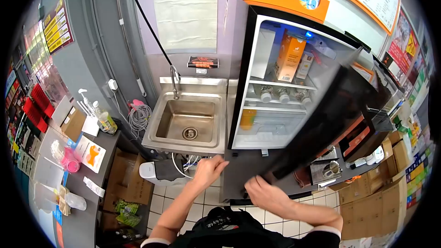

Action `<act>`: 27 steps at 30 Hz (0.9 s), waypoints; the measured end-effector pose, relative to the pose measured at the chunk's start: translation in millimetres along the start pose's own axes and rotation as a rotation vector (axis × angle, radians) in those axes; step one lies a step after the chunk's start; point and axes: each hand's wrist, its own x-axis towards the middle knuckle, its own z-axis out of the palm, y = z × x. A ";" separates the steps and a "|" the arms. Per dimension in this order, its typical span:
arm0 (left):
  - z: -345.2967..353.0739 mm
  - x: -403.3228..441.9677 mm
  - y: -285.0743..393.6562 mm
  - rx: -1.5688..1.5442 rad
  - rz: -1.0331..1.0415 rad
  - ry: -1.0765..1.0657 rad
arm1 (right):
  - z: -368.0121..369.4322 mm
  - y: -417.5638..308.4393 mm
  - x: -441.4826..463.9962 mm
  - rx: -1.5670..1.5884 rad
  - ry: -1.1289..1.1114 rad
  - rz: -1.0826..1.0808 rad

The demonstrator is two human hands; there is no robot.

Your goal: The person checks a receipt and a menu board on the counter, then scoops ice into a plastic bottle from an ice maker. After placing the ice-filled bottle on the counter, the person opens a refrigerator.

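A small fridge (245, 142) stands with its dark door (317, 119) swung partly open; the door looks smeared by motion. My right hand (268, 195) is at the door's lower near edge, its fingers curled round that edge. In front of the sink's right corner, my left hand (209, 172) is raised with the fingers folded in and nothing visible in them. Inside the fridge, an orange carton (290, 57) and a white carton (305, 65) stand on the upper shelf. Several white-capped bottles (283, 95) lie below, and an orange-filled container (248, 118) sits lower down.
A steel sink (158, 142) with a tap (175, 82) is left of the fridge. The left counter (87, 216) holds a pump bottle (105, 119) and a pink cup (70, 161). Cardboard boxes (376, 206) stack at right; a metal pitcher (331, 170) stands on the right counter.
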 end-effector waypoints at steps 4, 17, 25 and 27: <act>22.1 74.5 34.9 -0.171 0.403 0.200 | -0.1 -21.8 -44.9 0.052 0.088 0.017; 41.7 303.8 130.9 -0.127 0.398 0.806 | 1.6 -63.8 -94.8 0.062 -0.006 0.078; 37.4 337.1 127.8 -0.187 -0.034 0.669 | 14.4 -81.3 -103.2 0.077 0.053 0.177; 34.2 338.1 126.5 -0.114 -0.081 0.637 | 9.4 -83.7 -102.8 0.337 0.076 0.279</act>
